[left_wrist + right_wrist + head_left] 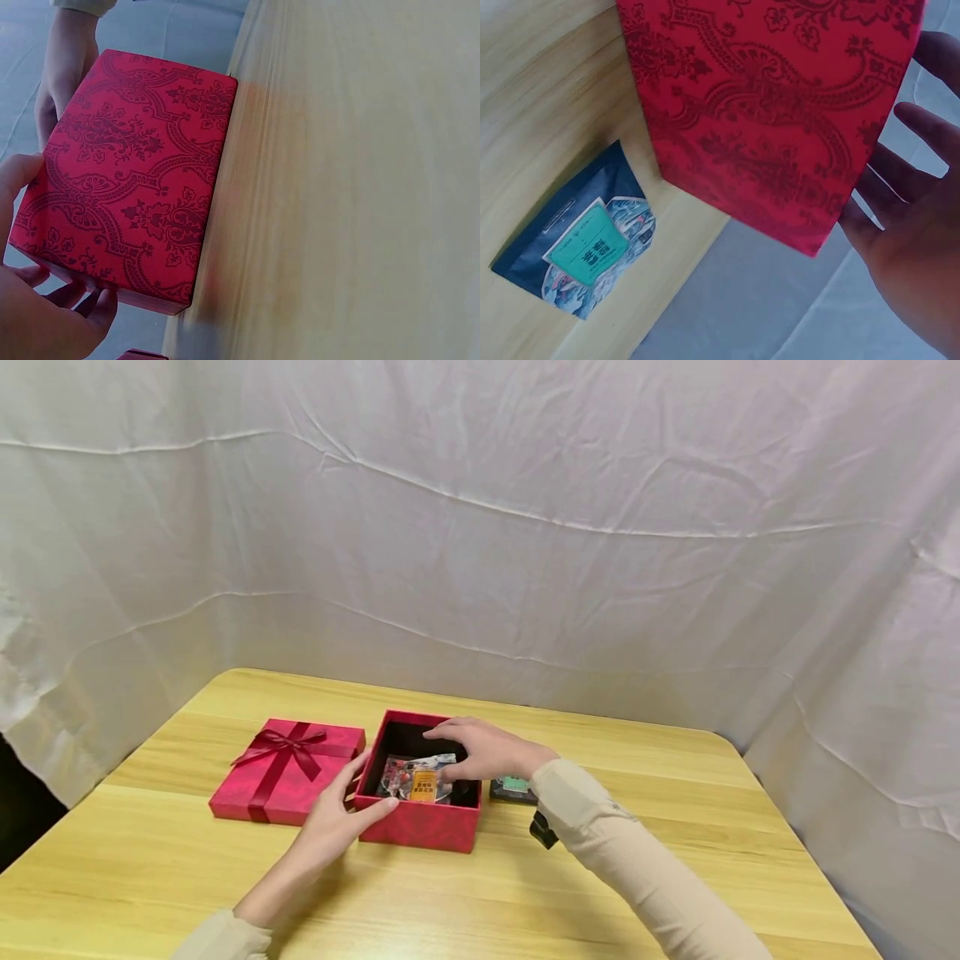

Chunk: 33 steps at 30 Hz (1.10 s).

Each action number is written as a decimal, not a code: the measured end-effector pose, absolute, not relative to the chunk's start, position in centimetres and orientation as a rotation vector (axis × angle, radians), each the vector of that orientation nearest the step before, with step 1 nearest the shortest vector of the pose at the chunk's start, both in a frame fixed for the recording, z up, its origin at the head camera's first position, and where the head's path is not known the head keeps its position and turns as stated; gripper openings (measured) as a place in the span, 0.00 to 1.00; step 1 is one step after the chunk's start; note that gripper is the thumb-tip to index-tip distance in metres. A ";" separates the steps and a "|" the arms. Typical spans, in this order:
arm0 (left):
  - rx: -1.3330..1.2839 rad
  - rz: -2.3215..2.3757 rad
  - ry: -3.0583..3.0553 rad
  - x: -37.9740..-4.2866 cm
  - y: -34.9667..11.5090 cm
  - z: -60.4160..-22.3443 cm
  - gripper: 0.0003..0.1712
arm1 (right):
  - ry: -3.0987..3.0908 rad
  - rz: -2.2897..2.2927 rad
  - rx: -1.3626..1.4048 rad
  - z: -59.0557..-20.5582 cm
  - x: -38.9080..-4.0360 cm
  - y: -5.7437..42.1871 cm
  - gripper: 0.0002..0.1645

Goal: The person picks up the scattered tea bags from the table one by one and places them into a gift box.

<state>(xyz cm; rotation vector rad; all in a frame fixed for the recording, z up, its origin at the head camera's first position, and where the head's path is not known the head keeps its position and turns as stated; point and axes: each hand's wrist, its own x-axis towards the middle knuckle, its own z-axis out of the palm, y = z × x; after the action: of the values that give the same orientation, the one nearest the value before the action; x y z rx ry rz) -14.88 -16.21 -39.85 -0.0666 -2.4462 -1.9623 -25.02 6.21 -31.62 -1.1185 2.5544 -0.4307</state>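
A red patterned gift box [420,828] stands uncovered on the table, with a dark interior. Inside lie clear and printed packets, one with an orange label [423,787]. My left hand [328,820] holds the box at its near left corner, thumb by the front rim and fingers along the left side; the left wrist view shows the fingers curved against the box's end [120,296]. Above the box's right part hovers my right hand [489,750], fingers spread and loosely bent. Its thumb is near the packets; whether it touches them is hidden. Nothing shows in its grasp.
The red lid [225,799] with a dark ribbon bow lies left of the box. Right of the box, partly behind the right forearm, is a dark pouch [592,232] with a green label. White cloth [480,527] hangs behind the wooden table [675,827].
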 end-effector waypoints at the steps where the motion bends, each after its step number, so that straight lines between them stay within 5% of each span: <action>1: -0.064 -1.957 -2.449 -14.9 -16.2 -39.8 0.47 | 2.559 -0.446 -1.119 -31.6 -25.1 6.4 0.35; 33: -0.043 -1.962 -2.479 -14.7 -16.3 -39.7 0.49 | 2.696 -0.740 -1.012 -34.1 -26.6 14.7 0.36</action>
<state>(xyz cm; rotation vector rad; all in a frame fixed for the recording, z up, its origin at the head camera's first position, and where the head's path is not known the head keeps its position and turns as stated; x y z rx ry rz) -14.71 -16.25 -39.72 -0.0429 -2.4793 -1.9622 -26.58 14.66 -34.14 -1.0121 2.6961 -0.7403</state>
